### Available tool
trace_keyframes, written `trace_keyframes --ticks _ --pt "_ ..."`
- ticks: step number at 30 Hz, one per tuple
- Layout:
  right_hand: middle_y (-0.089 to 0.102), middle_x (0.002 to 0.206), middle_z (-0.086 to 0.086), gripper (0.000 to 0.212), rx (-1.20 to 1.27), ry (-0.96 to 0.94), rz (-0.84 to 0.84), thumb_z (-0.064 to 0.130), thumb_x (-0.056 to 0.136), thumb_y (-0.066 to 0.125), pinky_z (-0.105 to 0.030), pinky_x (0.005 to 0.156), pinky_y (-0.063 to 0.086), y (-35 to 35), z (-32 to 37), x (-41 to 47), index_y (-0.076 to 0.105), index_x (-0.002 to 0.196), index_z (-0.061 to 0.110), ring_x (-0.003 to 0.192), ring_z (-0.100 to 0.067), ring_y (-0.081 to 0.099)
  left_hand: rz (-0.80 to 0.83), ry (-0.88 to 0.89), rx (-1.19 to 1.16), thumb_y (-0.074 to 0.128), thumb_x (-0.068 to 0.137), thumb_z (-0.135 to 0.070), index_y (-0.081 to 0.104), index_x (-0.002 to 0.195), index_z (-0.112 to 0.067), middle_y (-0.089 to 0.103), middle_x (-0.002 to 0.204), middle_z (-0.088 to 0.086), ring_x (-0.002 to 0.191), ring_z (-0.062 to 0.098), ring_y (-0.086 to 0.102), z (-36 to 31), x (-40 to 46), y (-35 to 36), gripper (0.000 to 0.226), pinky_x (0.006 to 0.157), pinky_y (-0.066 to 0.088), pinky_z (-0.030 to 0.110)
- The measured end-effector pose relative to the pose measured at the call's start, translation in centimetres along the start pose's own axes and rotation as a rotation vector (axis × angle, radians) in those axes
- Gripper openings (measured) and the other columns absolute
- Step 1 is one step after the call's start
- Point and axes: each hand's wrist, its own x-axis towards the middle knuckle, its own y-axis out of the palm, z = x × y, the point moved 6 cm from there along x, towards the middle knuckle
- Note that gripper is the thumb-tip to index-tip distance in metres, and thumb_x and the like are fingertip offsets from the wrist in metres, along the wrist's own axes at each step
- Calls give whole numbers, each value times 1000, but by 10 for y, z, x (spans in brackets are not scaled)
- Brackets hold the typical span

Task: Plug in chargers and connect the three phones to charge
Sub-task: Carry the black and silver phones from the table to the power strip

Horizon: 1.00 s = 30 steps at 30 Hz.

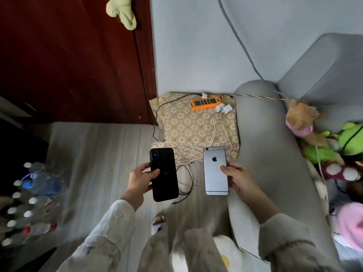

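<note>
Head view: left hand gripping black phone, back up, above floor. Right hand pinching silver phone, back up, beside sofa arm. Orange power strip on patterned cloth, white chargers touching its end, cables trailing on floor between phones.

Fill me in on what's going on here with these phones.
A person stands over the floor holding two phones, backs up: a black phone in the left hand, a silver phone in the right hand. Ahead, an orange power strip sits on a patterned mat with white chargers at its end. Cables trail below the phones; neither looks connected yet.
</note>
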Motion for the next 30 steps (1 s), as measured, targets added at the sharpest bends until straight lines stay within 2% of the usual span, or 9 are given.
trace_keyframes --ticks 3,7,10,13,15,20,24,27,30 --pt "63 105 -17 32 -23 42 -23 1 82 62 -32 71 49 0 20 52 57 113 4 88 -29 60 -22 -48 17 61 82 -1 57 106 -16 68 85 8 78 19 64 -8 45 27 28 59 49 27" --pt "63 100 -17 25 -39 91 -25 0 81 64 -28 59 47 2 44 135 57 104 7 81 -27 60 -72 -91 12 60 82 1 57 104 -16 67 79 5 72 16 63 -12 109 67 28 57 48 26" --pt "63 104 -16 27 -97 134 -13 2 81 65 -24 53 48 4 54 207 58 106 10 89 -28 59 -108 -121 2 60 83 1 56 104 -14 67 76 4 69 14 63 -7 162 101 27 55 48 24" --pt "61 110 -16 29 -105 152 1 2 81 64 -36 76 50 9 56 276 57 108 10 94 -29 58 -143 -156 -12 60 83 2 55 106 -13 65 77 3 70 14 61 1 218 134 28 55 48 24" --pt "61 111 -16 24 -150 166 18 1 82 62 -41 82 49 13 52 316 57 103 12 95 -30 58 -185 -180 -11 60 82 2 55 105 -15 64 75 3 69 14 61 10 254 151 29 53 50 24" --pt "61 109 -14 29 -218 204 62 -2 84 57 -32 63 48 26 34 385 59 112 8 91 -29 57 -212 -208 13 61 82 2 53 103 -19 63 76 3 71 13 61 24 324 172 30 52 49 24" --pt "62 102 -8 31 -222 200 67 -1 85 56 -20 49 42 35 25 420 59 115 8 76 -18 57 -230 -204 57 62 81 1 55 111 -17 65 83 5 72 15 62 27 364 176 36 55 50 26" --pt "62 107 -8 27 -232 205 82 1 86 56 -21 52 40 42 22 436 59 112 9 84 -20 58 -221 -216 54 63 80 0 54 118 -15 65 98 11 85 23 63 29 383 177 41 63 52 30" --pt "62 107 -12 19 -228 196 82 1 87 55 -23 52 37 46 23 448 59 104 9 84 -23 58 -190 -221 35 63 80 0 55 114 -16 68 88 6 85 21 64 27 395 181 39 64 52 30"
